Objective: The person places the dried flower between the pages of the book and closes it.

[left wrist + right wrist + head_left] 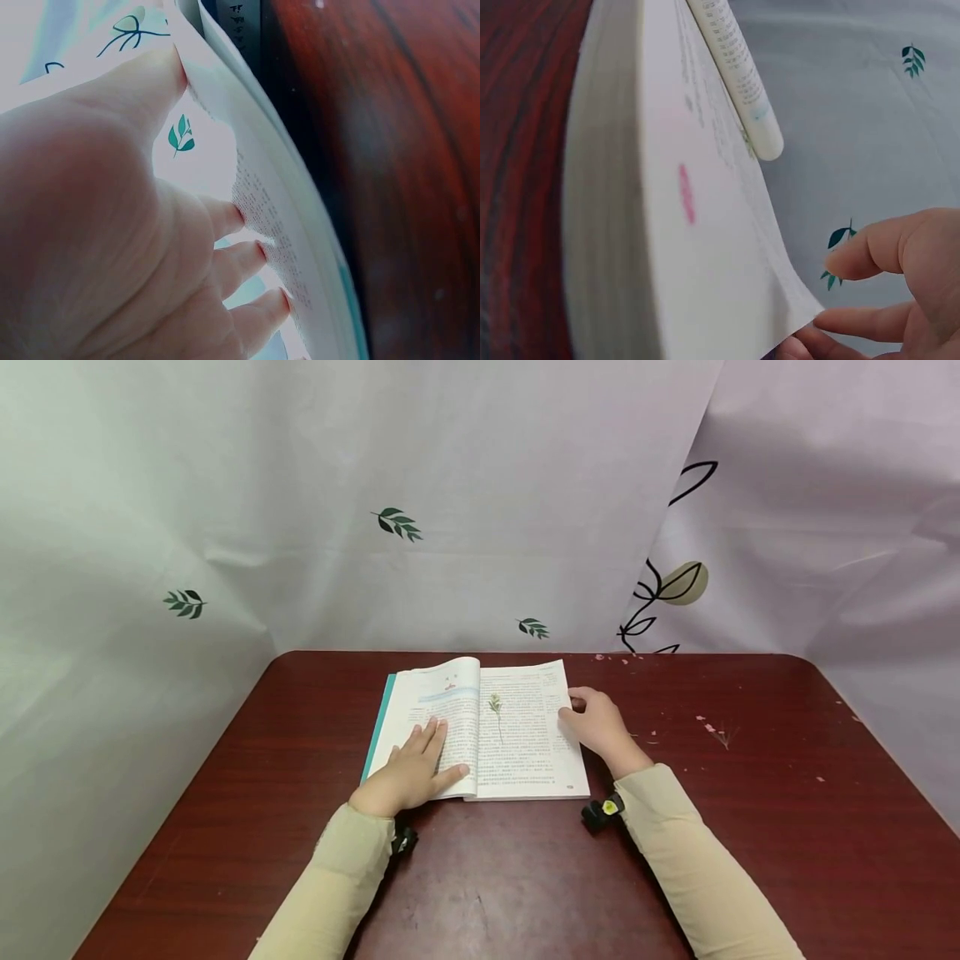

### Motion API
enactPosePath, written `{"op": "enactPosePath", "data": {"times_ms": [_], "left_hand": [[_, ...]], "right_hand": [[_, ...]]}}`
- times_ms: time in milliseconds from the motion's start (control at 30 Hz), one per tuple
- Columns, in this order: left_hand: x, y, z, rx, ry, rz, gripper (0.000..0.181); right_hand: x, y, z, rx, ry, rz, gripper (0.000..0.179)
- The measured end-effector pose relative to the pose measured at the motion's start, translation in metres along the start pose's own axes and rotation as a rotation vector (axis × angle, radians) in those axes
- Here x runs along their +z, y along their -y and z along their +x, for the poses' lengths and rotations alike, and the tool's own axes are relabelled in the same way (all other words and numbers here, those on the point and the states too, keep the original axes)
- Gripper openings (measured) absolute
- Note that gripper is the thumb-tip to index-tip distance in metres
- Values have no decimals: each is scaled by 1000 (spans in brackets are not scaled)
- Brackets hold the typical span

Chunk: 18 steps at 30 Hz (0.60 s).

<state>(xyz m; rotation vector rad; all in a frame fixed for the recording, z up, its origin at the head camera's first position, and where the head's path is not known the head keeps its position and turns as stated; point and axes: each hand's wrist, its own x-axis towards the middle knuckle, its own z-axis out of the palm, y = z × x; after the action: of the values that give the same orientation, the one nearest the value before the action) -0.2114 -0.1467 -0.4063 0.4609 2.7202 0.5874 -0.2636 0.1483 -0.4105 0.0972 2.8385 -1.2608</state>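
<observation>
An open book [525, 768] lies on the table, its left pages curving up toward the spine. On the right page rests a small pressed flower sprig [496, 707] with a thin stem. My left hand [411, 772] lies on the left page, fingers spread; in the left wrist view its fingertips touch the printed paper. At the right page's outer edge is my right hand [600, 727]. The right wrist view shows its fingers [862, 322] against the slightly raised page edge, while the thumb [862, 251] stays apart from the paper.
The dark red wooden table [480, 893] carries pink petal bits [708, 725] and a thin dried sprig [724, 737] right of the book. A pale curtain [480, 568] with leaf prints hangs behind the table's far edge.
</observation>
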Motion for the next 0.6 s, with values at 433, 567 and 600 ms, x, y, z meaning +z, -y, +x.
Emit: {"op": "enactPosePath", "data": {"times_ms": [433, 567, 600], "left_hand": [[-2, -3, -1, -18, 26, 15, 84], [-2, -3, -1, -11, 24, 15, 84], [-2, -2, -1, -11, 23, 16, 84]], "right_hand": [[-6, 6, -3, -88, -90, 227, 48], [-5, 11, -5, -120, -41, 434, 47], [-4, 12, -5, -120, -25, 492, 46]]}}
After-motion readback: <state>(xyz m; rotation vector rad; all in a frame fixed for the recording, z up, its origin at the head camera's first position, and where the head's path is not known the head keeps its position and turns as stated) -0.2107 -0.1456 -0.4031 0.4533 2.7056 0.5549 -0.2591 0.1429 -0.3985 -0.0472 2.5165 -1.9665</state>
